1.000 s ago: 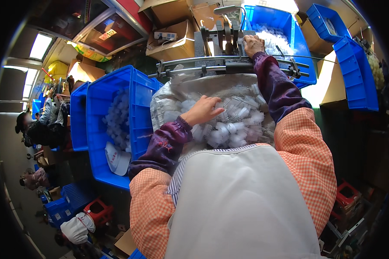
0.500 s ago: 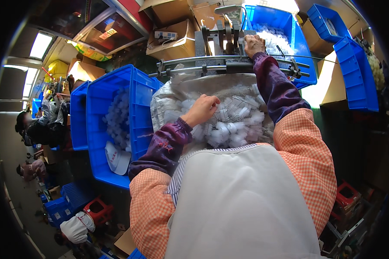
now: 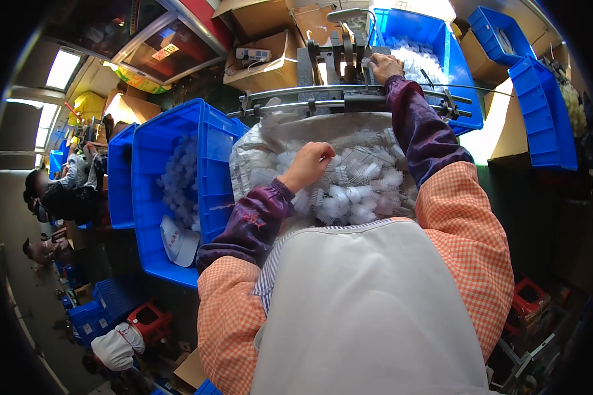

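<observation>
In the head view, a worker's left hand (image 3: 309, 166) curls over toothed plastic pieces (image 3: 346, 201) heaped on a pale sheet (image 3: 245, 160), the right hand (image 3: 387, 68) bends beside a metal machine (image 3: 348, 56), either grip's contents impossible to tell, that heap seemingly left to handle, whitish parts (image 3: 420, 64) already in a blue bin (image 3: 408, 25).

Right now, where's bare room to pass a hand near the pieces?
Pale sheet: left margin, between blue bin and white pieces; far strip, between the pieces and the metal rods. Crowded: mid-sheet, full of pieces, left hand over or on them; also at the machine, where the right hand is.
</observation>
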`<state>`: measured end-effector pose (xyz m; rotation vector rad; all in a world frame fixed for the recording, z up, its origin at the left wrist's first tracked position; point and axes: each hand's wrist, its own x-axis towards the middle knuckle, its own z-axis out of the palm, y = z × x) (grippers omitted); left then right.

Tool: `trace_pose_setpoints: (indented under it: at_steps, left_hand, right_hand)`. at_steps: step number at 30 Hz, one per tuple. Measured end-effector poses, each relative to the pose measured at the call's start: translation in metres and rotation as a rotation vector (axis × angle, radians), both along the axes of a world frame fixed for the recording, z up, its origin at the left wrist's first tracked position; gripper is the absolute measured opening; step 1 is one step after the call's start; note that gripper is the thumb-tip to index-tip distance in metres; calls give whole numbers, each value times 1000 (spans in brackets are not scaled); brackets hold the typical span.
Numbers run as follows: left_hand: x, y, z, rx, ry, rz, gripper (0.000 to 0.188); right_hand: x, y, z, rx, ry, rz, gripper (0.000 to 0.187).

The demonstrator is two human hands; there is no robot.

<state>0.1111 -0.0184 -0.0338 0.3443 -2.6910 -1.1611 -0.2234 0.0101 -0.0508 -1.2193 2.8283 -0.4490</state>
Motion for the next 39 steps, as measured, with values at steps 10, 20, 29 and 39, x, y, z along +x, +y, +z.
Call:
trace_pose_setpoints:
  at_steps: [10, 20, 29, 39]
  left_hand:
    - [-2, -7, 25, -9, 67, 72, 6]
    - [-7, -7, 63, -224, 232, 3, 10]
    - [4, -9, 82, -469, 216, 27, 8]
    - [-9, -3, 73, -151, 306, 80, 9]
  right_hand:
    - [17, 26, 9, 51, 181, -84, 33]
    - [56, -20, -3, -9, 262, -14, 28]
    - [26, 10, -2, 49, 244, -39, 29]
    - [-25, 27, 11, 222, 216, -45, 25]
